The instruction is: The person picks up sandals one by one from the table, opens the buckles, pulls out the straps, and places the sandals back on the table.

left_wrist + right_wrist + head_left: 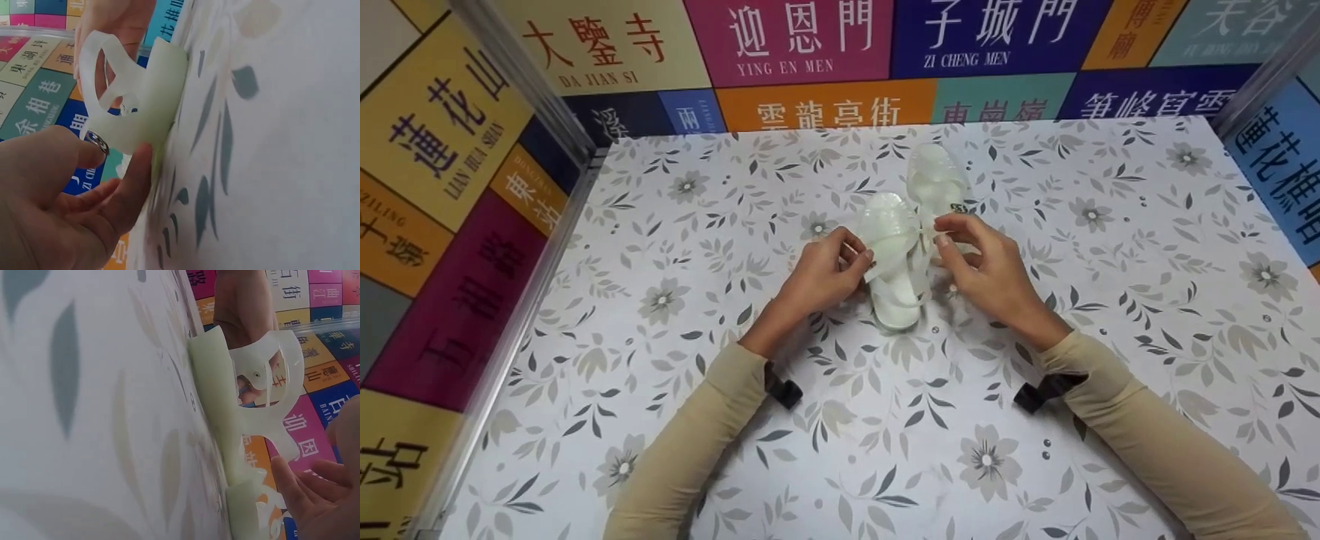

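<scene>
A pale, whitish-green sandal (896, 309) lies on the patterned cloth with its sole down, its broad cut-out straps standing up. My left hand (826, 271) pinches it at the left side; in the left wrist view the thumb lies by a small dark-and-silver badge (97, 142) on the strap, and a finger is against the sole's edge. To the right of it is my right hand (986, 259), with thumb and forefinger apart. In the right wrist view, a fingertip (279, 467) meets or nearly meets the strap's end. The matching sandal (934, 169) lies just beyond, partly overlapped in view.
The white table cloth (885, 450) bears grey leaves and flowers. Colourful panels (802, 37) with lettering stand behind the table, and more panels (435, 225) line the left. Dark straps with small devices (784, 391) sit on both wrists.
</scene>
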A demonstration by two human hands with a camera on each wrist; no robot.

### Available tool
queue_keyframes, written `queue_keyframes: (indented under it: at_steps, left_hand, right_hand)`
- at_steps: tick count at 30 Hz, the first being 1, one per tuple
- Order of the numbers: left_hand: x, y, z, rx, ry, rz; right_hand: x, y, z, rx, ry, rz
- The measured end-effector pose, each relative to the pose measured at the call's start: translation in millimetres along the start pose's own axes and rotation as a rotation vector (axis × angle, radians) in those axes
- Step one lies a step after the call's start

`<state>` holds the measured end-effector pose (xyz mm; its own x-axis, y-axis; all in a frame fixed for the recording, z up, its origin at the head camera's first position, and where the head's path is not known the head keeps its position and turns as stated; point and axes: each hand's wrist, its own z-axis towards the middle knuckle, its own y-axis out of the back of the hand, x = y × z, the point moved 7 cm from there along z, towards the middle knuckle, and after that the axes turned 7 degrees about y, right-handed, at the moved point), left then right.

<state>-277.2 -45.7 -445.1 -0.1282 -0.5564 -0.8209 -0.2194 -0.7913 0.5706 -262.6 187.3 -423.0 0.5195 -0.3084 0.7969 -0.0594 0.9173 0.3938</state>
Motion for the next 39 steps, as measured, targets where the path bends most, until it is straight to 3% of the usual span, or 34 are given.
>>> queue_keyframes:
  at_steps: [3,8,13,23,39]
  left_hand:
    - [-1.6,-1.3,-2.9,0.021,0.053,-0.020]
    - [-4.4,0.9,-5.9,0.005,0.127,-0.070]
    - [-7.8,2.2,-6.8,-0.005,0.144,-0.054]
    - [-12.4,-1.2,-6.9,0.007,0.088,-0.049]
    - [-21.8,13.2,-6.4,-0.134,0.005,-0.051]
  right_hand:
    - [-3,2,-5.8,0.025,-0.053,0.004]
    - [-11,-10,-14.7,0.163,-0.164,0.027]
    - [-15,-25,-19.9,0.238,-0.214,0.035]
    - [-12,-36,-24.6,0.288,-0.256,0.042]
    - [-4,-38,-18.3,0.206,-0.231,0.101]
